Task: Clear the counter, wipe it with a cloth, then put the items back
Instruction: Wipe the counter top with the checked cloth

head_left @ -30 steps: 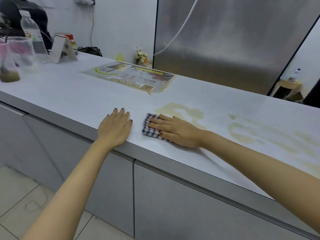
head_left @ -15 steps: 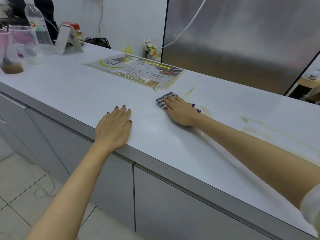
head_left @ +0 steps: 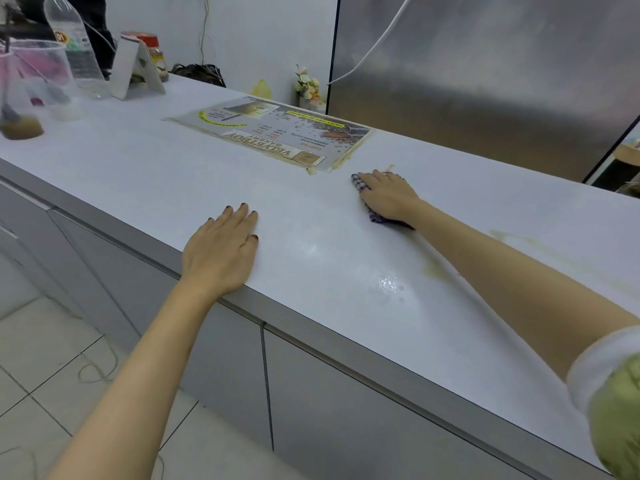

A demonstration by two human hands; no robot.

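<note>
Blue-checked cloth (head_left: 376,217) beneath straight, pressed-together fingers (head_left: 373,179) of the right hand (head_left: 389,199); left hand (head_left: 223,252) flat on the counter (head_left: 138,168).

Two hands (head_left: 221,252) (head_left: 389,197), one cloth (head_left: 357,182), one bottle (head_left: 74,46)

bare counter (head_left: 145,174) between the hands and left cups (head_left: 24,95), menu sheet (head_left: 273,133) just beyond the cloth (head_left: 375,216)

Near the frame's centre, your cloth (head_left: 357,182) was checked blue and white. The table (head_left: 173,174) was pale grey-white, with yellowish-brown stains (head_left: 434,271) at centre right. Your fingers (head_left: 239,220) had dark red nails. At lower right, your sleeve (head_left: 616,410) was olive green, cuffed white.
</note>
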